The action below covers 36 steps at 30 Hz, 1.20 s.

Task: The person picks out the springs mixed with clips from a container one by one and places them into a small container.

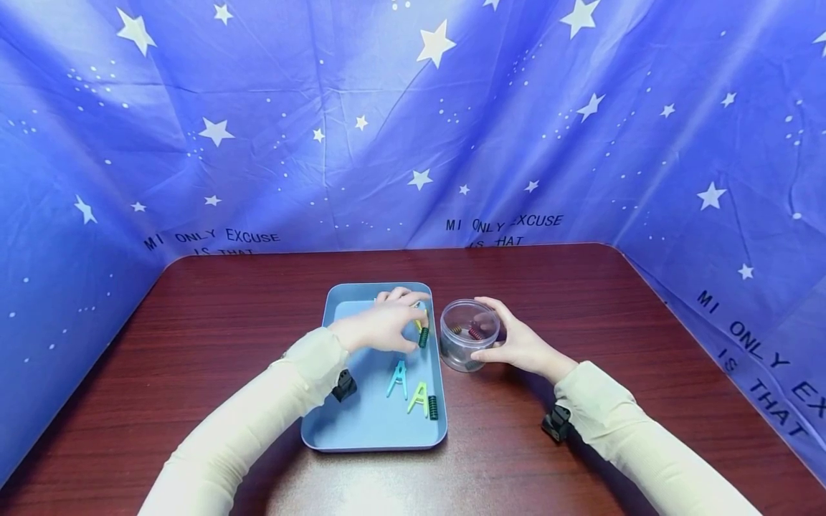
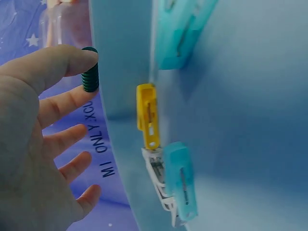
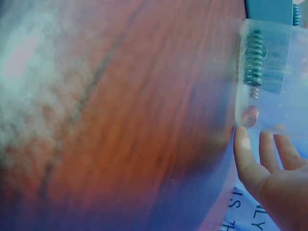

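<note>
My left hand point(image 1: 381, 322) is over the blue tray point(image 1: 368, 430), pinching a dark green spring point(image 2: 90, 70) between thumb and index finger; the other fingers are spread. The round clear plastic jar point(image 1: 469, 358) stands on the table right of the tray, and my right hand point(image 1: 523, 347) grips its right side. Through its wall, a green spring point(image 3: 254, 57) and a smaller reddish coil point(image 3: 250, 116) are visible. In the tray lie a blue clothespin point(image 1: 399, 378), a yellow-green clothespin point(image 1: 419, 399) and another dark green spring point(image 1: 433, 408).
Along the tray's far edge are a yellow clothespin point(image 2: 147, 115), a white clothespin point(image 2: 159, 175) and a teal clothespin point(image 2: 181, 182). The dark red wooden table point(image 1: 258, 308) ends at a blue star-printed curtain point(image 1: 361, 172) behind and at the sides.
</note>
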Each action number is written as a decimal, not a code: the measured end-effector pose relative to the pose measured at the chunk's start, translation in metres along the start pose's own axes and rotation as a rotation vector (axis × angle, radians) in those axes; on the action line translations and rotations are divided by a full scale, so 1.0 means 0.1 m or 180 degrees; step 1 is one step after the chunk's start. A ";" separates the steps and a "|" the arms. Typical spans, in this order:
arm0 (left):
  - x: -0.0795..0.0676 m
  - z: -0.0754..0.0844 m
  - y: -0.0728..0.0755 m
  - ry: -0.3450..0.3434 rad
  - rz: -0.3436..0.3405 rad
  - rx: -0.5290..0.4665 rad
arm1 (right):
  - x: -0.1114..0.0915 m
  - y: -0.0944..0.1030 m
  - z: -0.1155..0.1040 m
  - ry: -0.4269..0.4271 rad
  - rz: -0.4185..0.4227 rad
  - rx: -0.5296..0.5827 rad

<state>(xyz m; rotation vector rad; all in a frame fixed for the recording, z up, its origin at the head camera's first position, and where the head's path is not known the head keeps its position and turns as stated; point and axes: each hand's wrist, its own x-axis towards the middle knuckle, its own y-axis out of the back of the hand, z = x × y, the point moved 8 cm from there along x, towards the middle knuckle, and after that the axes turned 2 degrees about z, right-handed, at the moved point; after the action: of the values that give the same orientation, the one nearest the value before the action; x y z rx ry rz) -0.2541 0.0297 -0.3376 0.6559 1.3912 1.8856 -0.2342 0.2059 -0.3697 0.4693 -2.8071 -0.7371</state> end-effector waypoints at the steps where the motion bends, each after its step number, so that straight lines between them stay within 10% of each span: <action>1: 0.00 0.00 0.02 -0.0005 0.0014 -0.0005 | 0.00 0.00 0.00 -0.0006 0.0003 -0.0006; 36: 0.27 0.34 0.35 0.0208 0.0607 0.0077 | 0.01 -0.02 0.05 -0.0074 -0.0023 -0.0057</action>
<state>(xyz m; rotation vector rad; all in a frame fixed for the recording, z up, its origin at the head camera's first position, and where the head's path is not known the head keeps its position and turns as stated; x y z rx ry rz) -0.2541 0.0645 -0.2939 0.7686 1.4377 2.0579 -0.2365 0.2061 -0.3745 0.4710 -2.8192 -0.7734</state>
